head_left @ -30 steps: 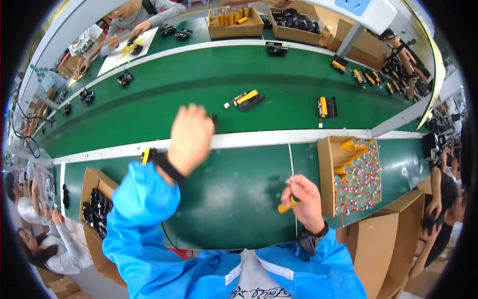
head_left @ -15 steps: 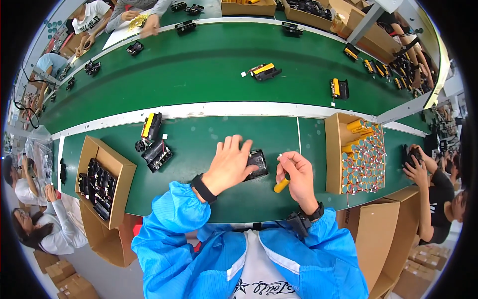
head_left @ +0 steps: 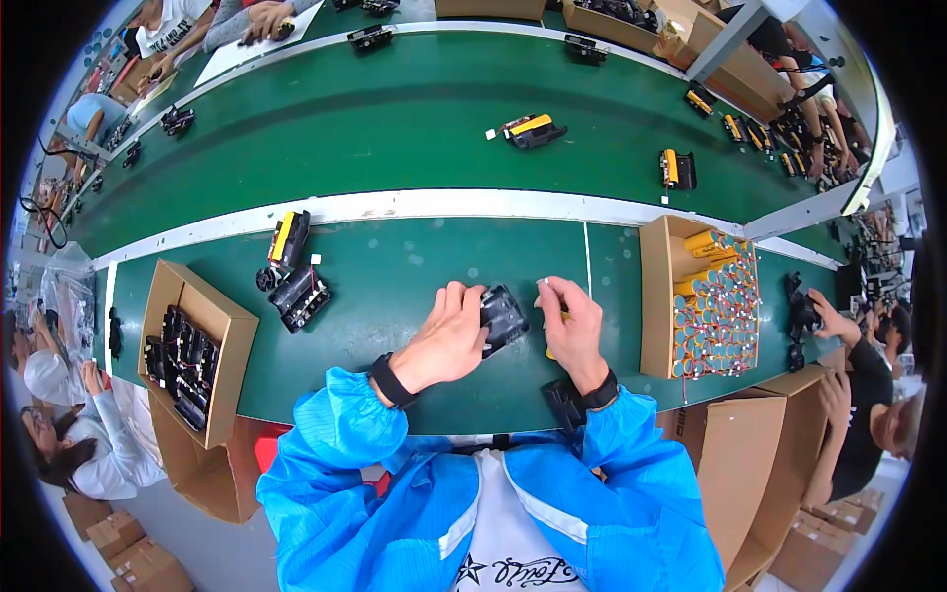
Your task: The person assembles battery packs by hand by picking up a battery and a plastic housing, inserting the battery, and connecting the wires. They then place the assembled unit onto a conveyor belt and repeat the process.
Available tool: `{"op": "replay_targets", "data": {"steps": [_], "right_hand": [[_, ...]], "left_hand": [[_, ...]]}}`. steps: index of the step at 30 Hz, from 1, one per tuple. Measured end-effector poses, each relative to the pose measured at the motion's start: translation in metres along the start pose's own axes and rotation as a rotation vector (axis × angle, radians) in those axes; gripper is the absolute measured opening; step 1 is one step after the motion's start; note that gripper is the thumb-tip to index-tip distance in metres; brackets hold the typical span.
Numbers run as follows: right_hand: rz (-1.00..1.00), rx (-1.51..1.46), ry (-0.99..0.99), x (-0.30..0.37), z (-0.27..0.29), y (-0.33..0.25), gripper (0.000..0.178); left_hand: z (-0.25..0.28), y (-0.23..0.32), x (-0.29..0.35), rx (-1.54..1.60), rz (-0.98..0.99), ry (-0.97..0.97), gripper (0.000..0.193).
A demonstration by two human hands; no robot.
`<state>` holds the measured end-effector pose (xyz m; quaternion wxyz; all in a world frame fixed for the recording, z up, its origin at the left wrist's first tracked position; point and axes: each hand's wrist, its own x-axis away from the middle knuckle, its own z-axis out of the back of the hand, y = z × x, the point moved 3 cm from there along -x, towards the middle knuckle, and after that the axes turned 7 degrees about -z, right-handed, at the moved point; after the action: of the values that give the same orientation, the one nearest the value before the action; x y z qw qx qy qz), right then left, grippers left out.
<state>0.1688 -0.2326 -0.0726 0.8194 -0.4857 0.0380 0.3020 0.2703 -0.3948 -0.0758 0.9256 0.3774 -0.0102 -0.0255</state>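
On the green bench in front of me lies a black plastic housing, tilted a little. Its left edge is gripped by my left hand, thumb near and fingers on the far side. Just right of it, my right hand is closed on a yellow cylindrical battery, mostly hidden under the palm. A small white connector shows at the pinched thumb and forefinger of that hand. The connector and the housing are slightly apart.
A carton of yellow batteries stands to the right, another carton of black housings to the left. Two assemblies lie near the left carton. Beyond the white rail, a green belt carries several assemblies. Co-workers sit around.
My left hand has taken hold of the housing and tilted it up. My right hand has moved left toward it with the battery. A co-worker's hand at right has come away from a black part.
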Motion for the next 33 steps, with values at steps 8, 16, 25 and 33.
{"op": "replay_targets", "data": {"steps": [8,16,25,33], "right_hand": [[-0.768,-1.069,-0.611,0.001,-0.016,-0.021,0.01],[-0.104,0.078,-0.306,-0.018,-0.035,-0.024,0.009],[-0.291,0.036,-0.451,-0.022,-0.04,-0.017,0.008],[-0.413,0.076,-0.56,-0.035,-0.043,-0.018,0.008]], "left_hand": [[0.007,-0.003,-0.011,-0.042,0.01,0.145,0.059],[0.006,-0.008,-0.016,-0.058,-0.003,0.093,0.061],[0.006,-0.007,-0.017,-0.065,-0.054,0.172,0.052],[0.006,-0.008,-0.018,-0.088,-0.096,0.154,0.039]]}}
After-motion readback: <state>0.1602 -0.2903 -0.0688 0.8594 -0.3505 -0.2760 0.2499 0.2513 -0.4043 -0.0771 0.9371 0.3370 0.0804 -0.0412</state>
